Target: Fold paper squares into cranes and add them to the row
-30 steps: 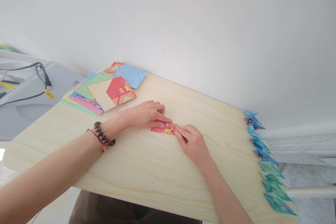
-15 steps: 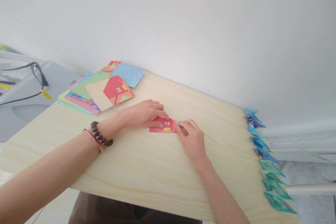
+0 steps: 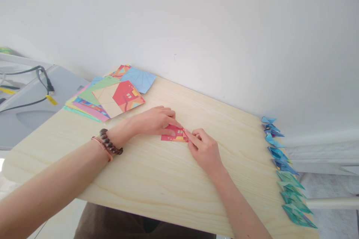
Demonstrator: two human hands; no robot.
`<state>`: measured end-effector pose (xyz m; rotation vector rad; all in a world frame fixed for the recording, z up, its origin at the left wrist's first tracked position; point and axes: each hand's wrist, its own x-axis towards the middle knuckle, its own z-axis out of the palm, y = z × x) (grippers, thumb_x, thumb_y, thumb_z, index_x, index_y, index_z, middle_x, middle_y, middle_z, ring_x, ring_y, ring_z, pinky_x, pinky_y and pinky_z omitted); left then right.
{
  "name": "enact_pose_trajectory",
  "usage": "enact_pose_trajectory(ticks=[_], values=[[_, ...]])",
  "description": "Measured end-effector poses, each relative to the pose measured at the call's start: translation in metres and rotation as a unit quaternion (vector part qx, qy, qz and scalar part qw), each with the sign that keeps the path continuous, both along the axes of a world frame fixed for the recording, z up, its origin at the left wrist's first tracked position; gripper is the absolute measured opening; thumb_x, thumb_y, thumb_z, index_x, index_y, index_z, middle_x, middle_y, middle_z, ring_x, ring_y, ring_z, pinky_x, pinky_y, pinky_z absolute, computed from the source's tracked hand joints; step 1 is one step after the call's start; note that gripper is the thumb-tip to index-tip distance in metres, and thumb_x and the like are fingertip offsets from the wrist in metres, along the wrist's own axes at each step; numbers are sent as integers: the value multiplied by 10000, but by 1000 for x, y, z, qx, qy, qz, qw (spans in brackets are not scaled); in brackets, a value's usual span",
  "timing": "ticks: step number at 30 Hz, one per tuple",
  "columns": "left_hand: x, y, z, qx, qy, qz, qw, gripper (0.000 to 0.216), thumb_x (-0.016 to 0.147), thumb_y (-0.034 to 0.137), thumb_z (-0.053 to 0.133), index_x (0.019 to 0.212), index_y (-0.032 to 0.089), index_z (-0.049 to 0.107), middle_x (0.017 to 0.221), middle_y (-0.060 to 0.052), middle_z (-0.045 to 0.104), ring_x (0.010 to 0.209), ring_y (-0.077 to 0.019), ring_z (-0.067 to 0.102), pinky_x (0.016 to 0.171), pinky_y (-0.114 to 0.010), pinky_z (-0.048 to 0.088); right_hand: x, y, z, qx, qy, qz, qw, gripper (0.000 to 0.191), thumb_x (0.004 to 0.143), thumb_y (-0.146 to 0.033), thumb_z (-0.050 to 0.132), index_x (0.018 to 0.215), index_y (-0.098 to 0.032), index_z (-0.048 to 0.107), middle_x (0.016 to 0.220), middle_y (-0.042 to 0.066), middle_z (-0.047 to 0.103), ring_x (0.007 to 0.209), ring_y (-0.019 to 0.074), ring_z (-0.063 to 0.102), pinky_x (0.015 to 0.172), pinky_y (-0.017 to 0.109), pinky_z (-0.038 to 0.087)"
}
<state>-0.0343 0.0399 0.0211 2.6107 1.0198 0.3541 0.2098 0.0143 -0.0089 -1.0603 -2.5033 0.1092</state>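
A red sheet of origami paper (image 3: 173, 134), folded into a narrow strip with printed windows, lies flat on the wooden table (image 3: 157, 179). My left hand (image 3: 156, 120) comes over it from the left. Its thumb presses the strip and its index fingertip holds the top edge near the right end. At that right end my right hand (image 3: 204, 148) has its fingers and thumb closed on the paper, pressing a folded corner down. The fingertips of both hands nearly meet there and hide part of the fold.
A stack of printed origami sheets (image 3: 108, 101) lies at the table's back left. Several folded blue and green paper pieces (image 3: 280, 153) line the right edge. A white wall (image 3: 213, 37) rises behind. Black cables (image 3: 42, 78) lie on a grey surface at left.
The right end of the strip has been folded over and pressed down by my right fingers. My left index finger has slid slightly right along the top edge.
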Motion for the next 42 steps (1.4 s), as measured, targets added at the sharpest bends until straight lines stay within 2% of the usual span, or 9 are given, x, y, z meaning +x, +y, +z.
enact_pose_trajectory(ticks=[6, 12, 22, 30, 42], values=[[0, 0, -1, -4, -12, 1, 1000, 333, 876, 434, 444, 1169, 337, 568, 862, -31, 553, 801, -150, 523, 787, -263, 352, 0, -1, 2, -11, -3, 5, 1000, 403, 826, -122, 441, 1185, -237, 583, 886, 39, 553, 652, 98, 479, 663, 249, 415], [0, 1, -1, -14, -21, 8, 1000, 298, 857, 408, 488, 1103, 288, 606, 832, -28, 554, 799, -153, 522, 776, -250, 358, 1, 0, 3, -22, -7, 17, 1000, 403, 834, -135, 433, 1193, -250, 577, 906, 40, 537, 659, 102, 461, 673, 255, 414], [-1, 1, -1, -13, -8, 8, 1000, 319, 862, 402, 483, 1142, 283, 578, 845, -33, 552, 813, -161, 517, 799, -259, 359, 1, -2, 5, -22, -19, 16, 999, 411, 834, -139, 429, 1206, -247, 567, 901, 45, 531, 672, 114, 453, 674, 267, 409], [-2, 1, -2, 18, 6, -12, 1000, 358, 884, 426, 428, 1206, 323, 548, 857, -42, 544, 787, -158, 510, 791, -266, 361, 0, -2, 6, -14, -31, 18, 999, 398, 834, -146, 432, 1194, -232, 576, 906, 50, 527, 676, 119, 455, 683, 275, 415], [-1, 1, -1, 22, 8, -17, 1000, 343, 890, 413, 424, 1203, 349, 547, 871, -41, 541, 786, -153, 504, 789, -263, 357, 0, -3, 8, -10, -47, 28, 998, 389, 839, -136, 420, 1188, -207, 577, 926, 63, 525, 707, 128, 469, 711, 292, 422]])
